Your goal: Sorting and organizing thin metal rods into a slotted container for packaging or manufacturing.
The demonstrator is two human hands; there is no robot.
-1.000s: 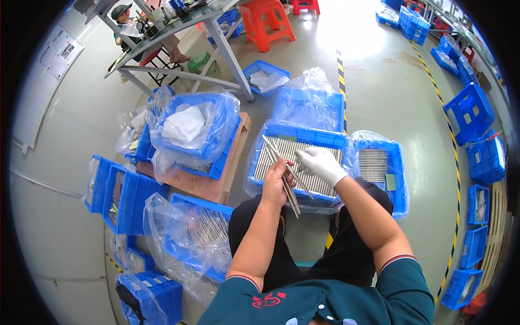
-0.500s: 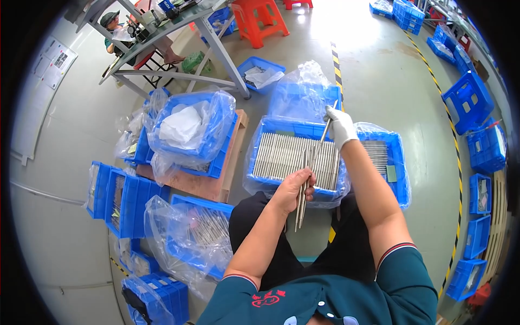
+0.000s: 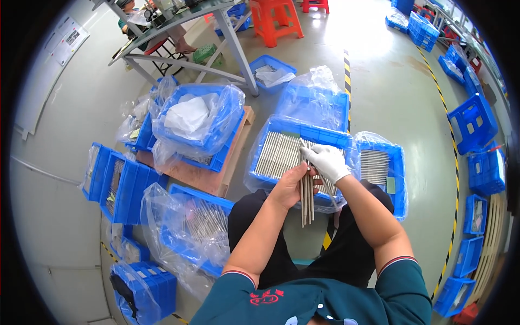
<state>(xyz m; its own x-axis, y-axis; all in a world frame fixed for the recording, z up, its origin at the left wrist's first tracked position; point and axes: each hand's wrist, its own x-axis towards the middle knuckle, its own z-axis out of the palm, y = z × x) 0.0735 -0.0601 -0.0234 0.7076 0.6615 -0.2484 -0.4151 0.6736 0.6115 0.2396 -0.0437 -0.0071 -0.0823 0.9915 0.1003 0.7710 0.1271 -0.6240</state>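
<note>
My bare left hand (image 3: 292, 184) is closed around several thin metal rods (image 3: 307, 203), whose lower ends point down toward my lap. The gloved right hand (image 3: 328, 161) is beside it, fingers closed at the upper part of the bundle on a single metal rod (image 3: 327, 184) that slants down to the right. Its exact grip is partly hidden by the white glove. Below both hands sits a plastic-lined blue crate (image 3: 262, 174) filled with a row of similar rods (image 3: 275, 154) lying side by side.
Right of it stands another blue crate (image 3: 399, 187) of rods. A crate of loose rods (image 3: 216, 265) lies at my left, near a bagged crate (image 3: 233, 116) on a wooden pallet (image 3: 208, 183). Ahead are a workbench (image 3: 234, 51), a red stool (image 3: 281, 24) and a seated person (image 3: 130, 27).
My right hand has come down and in from the crate's far right side to the bundle in my left hand. The view has shifted slightly.
</note>
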